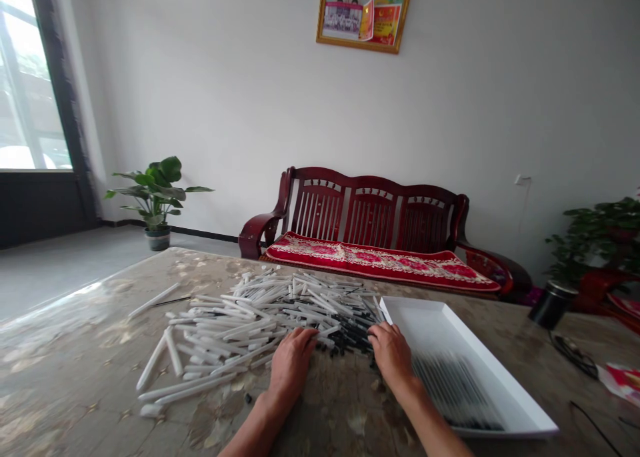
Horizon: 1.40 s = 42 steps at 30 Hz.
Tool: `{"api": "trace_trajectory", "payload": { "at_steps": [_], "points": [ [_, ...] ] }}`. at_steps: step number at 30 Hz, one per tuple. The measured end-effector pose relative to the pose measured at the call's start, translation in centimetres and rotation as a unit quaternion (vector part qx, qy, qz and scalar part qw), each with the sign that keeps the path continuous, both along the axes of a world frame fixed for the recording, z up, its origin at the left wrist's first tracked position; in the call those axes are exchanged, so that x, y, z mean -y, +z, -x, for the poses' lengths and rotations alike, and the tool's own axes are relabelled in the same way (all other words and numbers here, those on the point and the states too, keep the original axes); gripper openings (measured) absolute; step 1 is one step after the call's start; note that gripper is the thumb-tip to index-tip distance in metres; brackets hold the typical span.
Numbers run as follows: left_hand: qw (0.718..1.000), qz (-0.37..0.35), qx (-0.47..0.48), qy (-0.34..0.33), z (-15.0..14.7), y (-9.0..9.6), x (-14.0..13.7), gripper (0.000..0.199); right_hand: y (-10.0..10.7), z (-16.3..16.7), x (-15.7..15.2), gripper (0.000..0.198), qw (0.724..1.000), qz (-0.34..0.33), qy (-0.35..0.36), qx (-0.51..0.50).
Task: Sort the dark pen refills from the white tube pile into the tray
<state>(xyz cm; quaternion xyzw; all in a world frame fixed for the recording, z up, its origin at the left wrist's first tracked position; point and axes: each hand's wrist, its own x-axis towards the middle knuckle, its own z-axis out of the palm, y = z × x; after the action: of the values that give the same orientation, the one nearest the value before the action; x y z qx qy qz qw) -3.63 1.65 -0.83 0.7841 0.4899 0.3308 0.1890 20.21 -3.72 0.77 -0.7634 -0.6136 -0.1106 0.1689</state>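
A wide heap of slim whitish tubes (240, 317), like pen barrels, lies across the table in front of me. My left hand (293, 358) is at the heap's near edge, fingers bent together around the end of a white tube (327, 331). Just right of it, slim black pieces (354, 333) lie among the tubes. My right hand (391, 351) is beside these black pieces and the tray's left wall. Its fingers are curled together, and whatever is between them is hidden. A white shallow tray (480, 340) holds a row of slim tubes with dark ends (453, 387), partly blurred.
The patterned table (75, 377) carries small black bits near my left wrist. Right of the tray are a black cylinder (551, 305), a dark cable (575, 355) and a red-and-white packet (623, 382). Behind the table stands a red wooden bench (375, 207); a potted plant (157, 193) is at left.
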Motion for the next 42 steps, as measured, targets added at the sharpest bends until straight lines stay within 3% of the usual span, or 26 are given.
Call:
{"api": "trace_trajectory", "payload": {
  "at_steps": [5,11,36,42],
  "points": [
    [1.000,0.004,0.016,0.007,0.0,0.4,0.2,0.028,0.2,-0.2,0.9,0.021,0.996,-0.065,0.036,-0.051],
    [1.000,0.003,0.023,0.010,0.1,0.7,0.3,0.026,0.7,0.1,2.1,0.023,0.992,-0.086,0.070,-0.052],
    [0.999,-0.027,0.032,-0.007,0.1,0.5,0.2,0.027,1.3,-0.6,2.9,0.021,0.991,-0.094,0.090,-0.033],
    [0.998,-0.055,-0.011,-0.030,0.3,0.5,0.2,0.026,1.7,-0.7,3.0,0.021,0.992,-0.082,0.092,-0.013]
  ]
}}
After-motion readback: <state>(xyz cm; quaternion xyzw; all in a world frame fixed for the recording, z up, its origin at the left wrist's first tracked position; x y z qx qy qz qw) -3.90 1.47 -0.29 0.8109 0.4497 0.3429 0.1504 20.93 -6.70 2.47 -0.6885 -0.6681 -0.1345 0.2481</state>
